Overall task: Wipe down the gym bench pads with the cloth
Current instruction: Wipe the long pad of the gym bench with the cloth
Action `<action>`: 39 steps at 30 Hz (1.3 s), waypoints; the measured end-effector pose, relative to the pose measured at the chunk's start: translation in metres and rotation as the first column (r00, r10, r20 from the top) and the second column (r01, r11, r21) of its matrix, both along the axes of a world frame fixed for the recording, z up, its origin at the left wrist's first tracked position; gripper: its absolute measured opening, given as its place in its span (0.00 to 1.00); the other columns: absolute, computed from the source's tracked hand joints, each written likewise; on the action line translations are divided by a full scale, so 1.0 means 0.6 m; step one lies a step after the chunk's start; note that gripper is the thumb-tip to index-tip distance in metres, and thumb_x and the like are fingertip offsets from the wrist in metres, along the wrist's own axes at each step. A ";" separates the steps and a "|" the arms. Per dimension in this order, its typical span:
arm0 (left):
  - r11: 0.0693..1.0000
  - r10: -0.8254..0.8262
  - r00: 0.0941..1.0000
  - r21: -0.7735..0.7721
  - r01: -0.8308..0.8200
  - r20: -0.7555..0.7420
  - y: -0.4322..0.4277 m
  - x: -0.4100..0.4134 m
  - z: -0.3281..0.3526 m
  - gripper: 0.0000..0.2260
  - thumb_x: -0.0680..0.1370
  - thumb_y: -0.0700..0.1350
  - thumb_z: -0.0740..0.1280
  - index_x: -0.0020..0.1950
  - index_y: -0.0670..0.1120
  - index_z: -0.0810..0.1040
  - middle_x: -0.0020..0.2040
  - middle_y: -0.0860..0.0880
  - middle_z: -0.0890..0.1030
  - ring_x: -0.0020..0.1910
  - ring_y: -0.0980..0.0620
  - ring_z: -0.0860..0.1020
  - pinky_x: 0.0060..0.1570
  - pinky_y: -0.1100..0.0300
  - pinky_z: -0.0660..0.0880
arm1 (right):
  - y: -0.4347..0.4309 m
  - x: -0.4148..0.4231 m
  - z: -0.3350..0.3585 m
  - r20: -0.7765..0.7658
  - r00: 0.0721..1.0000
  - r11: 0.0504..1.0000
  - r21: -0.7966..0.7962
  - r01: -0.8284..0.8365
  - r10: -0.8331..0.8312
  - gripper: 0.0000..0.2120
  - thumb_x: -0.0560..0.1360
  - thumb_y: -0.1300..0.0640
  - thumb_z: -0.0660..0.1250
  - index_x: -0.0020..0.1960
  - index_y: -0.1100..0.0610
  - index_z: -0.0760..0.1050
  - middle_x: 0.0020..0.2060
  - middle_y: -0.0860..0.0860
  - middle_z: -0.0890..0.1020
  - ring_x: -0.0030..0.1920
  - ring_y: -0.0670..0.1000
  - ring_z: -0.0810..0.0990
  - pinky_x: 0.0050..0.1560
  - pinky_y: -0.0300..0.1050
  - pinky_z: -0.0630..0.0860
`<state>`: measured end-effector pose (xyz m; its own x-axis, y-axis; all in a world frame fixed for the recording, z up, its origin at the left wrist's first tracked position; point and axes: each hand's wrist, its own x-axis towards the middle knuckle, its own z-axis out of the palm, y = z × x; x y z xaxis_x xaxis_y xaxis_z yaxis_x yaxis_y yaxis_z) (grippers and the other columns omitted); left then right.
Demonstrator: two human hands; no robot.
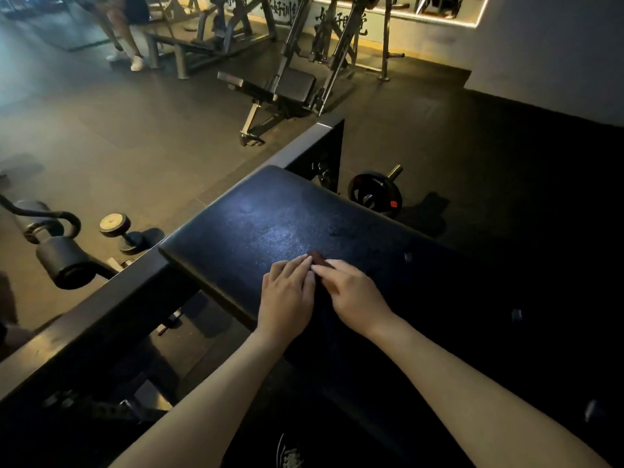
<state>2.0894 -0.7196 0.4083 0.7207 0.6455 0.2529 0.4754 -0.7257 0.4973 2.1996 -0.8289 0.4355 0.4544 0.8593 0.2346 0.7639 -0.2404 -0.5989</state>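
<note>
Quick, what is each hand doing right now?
Left hand: open, fingers straight, flat on the bench pad.
Right hand: open, straight fingers pressing the cloth onto the pad.

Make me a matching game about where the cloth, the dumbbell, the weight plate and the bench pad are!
Things: 1 cloth; 2 dumbbell; 3 weight plate; 4 bench pad.
Places: A floor, person's left; B beneath the cloth, left hand and right hand; C floor, right of the pad; D at both hands' fingertips.
Pairs: 1-D; 2-A; 3-C; 4-B.
</note>
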 end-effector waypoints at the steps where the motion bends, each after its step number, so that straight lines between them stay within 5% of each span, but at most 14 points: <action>1: 1.000 -0.018 0.999 0.014 0.019 -0.037 0.008 0.004 0.000 0.26 0.81 0.56 0.49 0.73 0.49 0.75 0.71 0.53 0.75 0.67 0.50 0.68 0.65 0.52 0.63 | 0.009 0.028 -0.005 0.051 0.997 0.998 -0.004 0.062 -0.062 0.16 0.81 0.58 0.61 0.68 0.53 0.77 0.66 0.53 0.77 0.65 0.56 0.75 0.65 0.49 0.72; 3: 0.999 -0.033 0.995 0.037 0.037 -0.099 0.017 0.009 -0.003 0.26 0.82 0.57 0.48 0.74 0.50 0.73 0.73 0.55 0.74 0.68 0.50 0.67 0.66 0.51 0.63 | 0.026 0.093 -0.013 0.162 0.952 0.958 -0.082 0.275 -0.260 0.21 0.81 0.56 0.60 0.73 0.53 0.70 0.74 0.56 0.68 0.75 0.58 0.64 0.73 0.55 0.61; 5: 0.999 -0.036 0.993 0.036 0.040 -0.110 0.022 0.010 -0.007 0.25 0.82 0.56 0.50 0.74 0.50 0.73 0.73 0.55 0.73 0.69 0.50 0.67 0.67 0.51 0.63 | 0.036 0.126 -0.015 0.117 0.914 0.888 -0.218 0.404 -0.388 0.26 0.82 0.50 0.59 0.78 0.53 0.61 0.79 0.57 0.59 0.79 0.57 0.54 0.77 0.54 0.51; 12: 0.999 -0.046 0.998 -0.024 0.045 -0.052 0.066 0.034 0.004 0.29 0.79 0.56 0.47 0.72 0.45 0.75 0.72 0.49 0.75 0.67 0.45 0.70 0.63 0.48 0.65 | 0.058 0.009 -0.033 0.057 0.998 0.996 -0.084 0.040 -0.036 0.17 0.80 0.54 0.60 0.68 0.51 0.76 0.63 0.51 0.78 0.63 0.54 0.76 0.60 0.50 0.76; 15: 0.998 -0.059 0.995 0.022 0.061 -0.083 0.093 0.038 0.000 0.28 0.80 0.56 0.48 0.73 0.47 0.74 0.72 0.51 0.75 0.67 0.46 0.69 0.63 0.50 0.64 | 0.082 0.066 -0.026 0.076 0.987 0.986 -0.076 0.149 -0.143 0.19 0.80 0.56 0.58 0.69 0.54 0.75 0.67 0.56 0.75 0.67 0.59 0.74 0.65 0.51 0.73; 19: 0.998 -0.064 0.990 0.022 0.067 -0.126 0.115 0.053 -0.004 0.25 0.82 0.55 0.51 0.74 0.49 0.72 0.73 0.53 0.73 0.69 0.48 0.67 0.65 0.51 0.61 | 0.119 0.164 -0.020 0.040 0.910 0.886 -0.215 0.412 -0.413 0.24 0.83 0.50 0.58 0.76 0.58 0.65 0.77 0.60 0.61 0.78 0.60 0.57 0.76 0.51 0.54; 26: 0.997 -0.082 0.988 -0.027 0.079 -0.131 0.153 0.087 0.003 0.30 0.79 0.58 0.45 0.75 0.48 0.72 0.74 0.52 0.73 0.69 0.48 0.67 0.64 0.51 0.62 | 0.136 0.045 -0.014 -0.020 0.994 0.992 -0.070 0.109 -0.110 0.15 0.80 0.56 0.62 0.64 0.53 0.79 0.66 0.50 0.77 0.63 0.55 0.77 0.59 0.50 0.75; 30: 0.995 -0.098 0.987 0.020 0.102 -0.127 0.179 0.092 0.000 0.28 0.80 0.57 0.48 0.73 0.48 0.73 0.73 0.52 0.74 0.67 0.47 0.68 0.64 0.48 0.64 | 0.169 0.134 -0.017 0.018 0.961 0.960 -0.046 0.276 -0.276 0.19 0.81 0.56 0.57 0.68 0.56 0.76 0.70 0.56 0.73 0.70 0.58 0.71 0.69 0.50 0.67; 33: 0.995 -0.091 0.985 0.017 0.094 -0.149 0.205 0.101 -0.001 0.24 0.82 0.55 0.51 0.74 0.48 0.72 0.74 0.52 0.73 0.69 0.47 0.67 0.65 0.48 0.64 | 0.209 0.197 -0.019 -0.006 0.904 0.883 -0.218 0.415 -0.426 0.22 0.83 0.54 0.57 0.77 0.56 0.65 0.77 0.58 0.62 0.77 0.58 0.59 0.75 0.51 0.58; 39: 0.993 -0.077 0.997 -0.086 0.076 -0.009 0.232 0.114 -0.001 0.25 0.82 0.54 0.52 0.71 0.43 0.76 0.70 0.47 0.77 0.65 0.43 0.72 0.66 0.52 0.64 | 0.250 0.087 -0.010 -0.015 0.985 0.978 -0.121 0.169 -0.172 0.16 0.82 0.58 0.59 0.68 0.52 0.76 0.68 0.52 0.75 0.64 0.57 0.75 0.61 0.51 0.72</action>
